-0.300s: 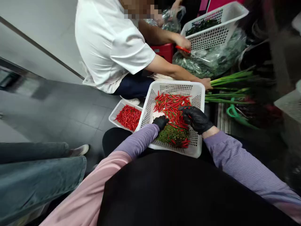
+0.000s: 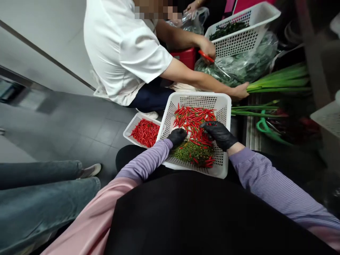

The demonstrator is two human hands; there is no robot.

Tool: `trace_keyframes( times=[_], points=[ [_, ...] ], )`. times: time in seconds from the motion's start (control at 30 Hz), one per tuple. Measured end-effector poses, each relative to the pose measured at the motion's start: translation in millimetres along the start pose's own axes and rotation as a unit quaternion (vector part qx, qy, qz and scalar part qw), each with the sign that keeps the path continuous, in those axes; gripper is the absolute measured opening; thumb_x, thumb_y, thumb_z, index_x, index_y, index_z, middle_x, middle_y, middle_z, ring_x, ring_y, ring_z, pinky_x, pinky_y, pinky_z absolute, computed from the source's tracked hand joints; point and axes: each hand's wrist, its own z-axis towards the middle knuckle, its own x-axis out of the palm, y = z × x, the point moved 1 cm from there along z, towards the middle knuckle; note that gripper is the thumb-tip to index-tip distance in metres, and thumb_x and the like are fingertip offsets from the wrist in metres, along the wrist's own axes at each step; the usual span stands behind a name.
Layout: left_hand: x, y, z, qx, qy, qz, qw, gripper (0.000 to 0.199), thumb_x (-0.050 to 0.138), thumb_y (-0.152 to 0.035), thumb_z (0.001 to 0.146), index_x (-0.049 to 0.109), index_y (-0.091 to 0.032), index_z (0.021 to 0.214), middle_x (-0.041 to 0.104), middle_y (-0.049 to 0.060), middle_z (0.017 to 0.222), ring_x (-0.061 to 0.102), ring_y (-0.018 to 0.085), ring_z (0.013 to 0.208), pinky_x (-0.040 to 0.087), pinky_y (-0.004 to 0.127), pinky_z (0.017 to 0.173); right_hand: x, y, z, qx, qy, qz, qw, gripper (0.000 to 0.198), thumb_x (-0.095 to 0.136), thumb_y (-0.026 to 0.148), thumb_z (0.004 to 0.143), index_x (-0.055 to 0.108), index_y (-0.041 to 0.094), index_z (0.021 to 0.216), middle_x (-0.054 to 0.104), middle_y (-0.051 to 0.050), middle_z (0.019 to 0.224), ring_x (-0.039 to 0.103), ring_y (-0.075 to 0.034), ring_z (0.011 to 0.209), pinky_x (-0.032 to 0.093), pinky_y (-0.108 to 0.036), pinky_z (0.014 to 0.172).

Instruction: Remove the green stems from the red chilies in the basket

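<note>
A white perforated basket (image 2: pixel 228 113) rests across my lap, with slim red chillies (image 2: pixel 192 116) spread over its far half. Thin green stems (image 2: pixel 189 151) lie heaped in the near half, a few red chillies among them. Over the left side of the basket, my black-gloved left hand (image 2: pixel 177 136) is closed, fingers curled; whatever they hold is hidden. My right hand (image 2: pixel 221 135), gloved in black too, has its fingers pinched above the chillies on the right side, with red chilli showing at the fingertips.
A smaller white basket (image 2: pixel 126 132) of red chillies stands at left. Ahead, a person in a white shirt (image 2: pixel 127 49) holds red-handled scissors (image 2: pixel 206 56) and green stalks (image 2: pixel 278 79). Beyond are a basket of dark greens (image 2: pixel 255 30) and a plastic bag (image 2: pixel 247 67). Someone's jeans (image 2: pixel 47 191) show at left.
My left hand has shifted left and slightly toward me, over the basket's left side. My right hand stays nearly in place. The other person's stalks have swung up and fanned out to the right.
</note>
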Motion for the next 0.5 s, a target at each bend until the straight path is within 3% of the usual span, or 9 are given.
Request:
trace_keyframes(
  times=[0.07, 0.13, 0.2, 0.37, 0.43, 0.5],
  points=[
    [-5.3, -7.0, -14.4, -0.024, 0.011, -0.179, 0.983, 0.017, 0.054, -0.028, 0.082, 0.055, -0.014, 0.072, 0.053, -0.001, 0.056, 0.049, 0.01, 0.05, 0.04, 0.023, 0.054, 4.0, -9.3, 1.6, -0.012, 0.028, -0.048, 0.998, 0.029, 0.071, 0.044, 0.056, 0.059, 0.019, 0.066, 0.05, 0.004, 0.054, 0.036, -0.009, 0.045, 0.024, -0.025, 0.045],
    [-7.5, -16.8, -28.6, -0.037, 0.029, -0.355, 0.934, 0.018, 0.06, -0.025, 0.075, 0.049, -0.015, 0.064, 0.048, -0.003, 0.049, 0.044, 0.008, 0.043, 0.035, 0.022, 0.047, 12.1, -18.8, 0.6, -0.002, 0.086, -0.088, 0.992, 0.033, 0.071, 0.047, 0.057, 0.06, 0.018, 0.067, 0.054, 0.003, 0.06, 0.041, -0.01, 0.052, 0.03, -0.026, 0.05],
    [-7.0, -27.1, -40.4, -0.036, 0.045, -0.429, 0.902, 0.017, 0.062, -0.023, 0.07, 0.049, -0.015, 0.061, 0.047, -0.003, 0.047, 0.043, 0.008, 0.04, 0.032, 0.021, 0.044, 20.9, -27.3, -1.5, 0.012, 0.139, -0.105, 0.985, 0.036, 0.071, 0.05, 0.059, 0.059, 0.018, 0.066, 0.056, 0.001, 0.064, 0.045, -0.013, 0.059, 0.036, -0.028, 0.056],
    [-1.4, -44.7, -55.6, -0.051, 0.01, -0.441, 0.896, 0.012, 0.063, -0.017, 0.07, 0.053, -0.014, 0.066, 0.053, -0.002, 0.05, 0.046, 0.009, 0.043, 0.036, 0.021, 0.047, 30.0, -40.1, -1.7, -0.015, 0.159, -0.126, 0.979, 0.038, 0.07, 0.053, 0.061, 0.052, 0.019, 0.061, 0.051, 0.001, 0.061, 0.042, -0.014, 0.061, 0.039, -0.03, 0.061],
    [0.9, -48.3, -57.9, -0.059, -0.021, -0.392, 0.918, 0.013, 0.062, -0.016, 0.072, 0.051, -0.015, 0.066, 0.051, -0.003, 0.05, 0.046, 0.009, 0.045, 0.038, 0.022, 0.05, 30.1, -44.4, -1.5, -0.024, 0.163, -0.142, 0.976, 0.033, 0.069, 0.048, 0.063, 0.053, 0.019, 0.061, 0.053, 0.0, 0.063, 0.043, -0.015, 0.062, 0.039, -0.03, 0.061],
    [2.1, -51.1, -58.8, -0.025, -0.065, -0.28, 0.958, 0.012, 0.061, -0.012, 0.071, 0.052, -0.015, 0.064, 0.051, -0.003, 0.053, 0.047, 0.009, 0.051, 0.039, 0.022, 0.056, 29.4, -49.3, -2.2, -0.013, 0.153, -0.163, 0.975, 0.028, 0.066, 0.044, 0.066, 0.052, 0.02, 0.059, 0.051, 0.0, 0.059, 0.042, -0.015, 0.059, 0.039, -0.029, 0.058]
  ],
)
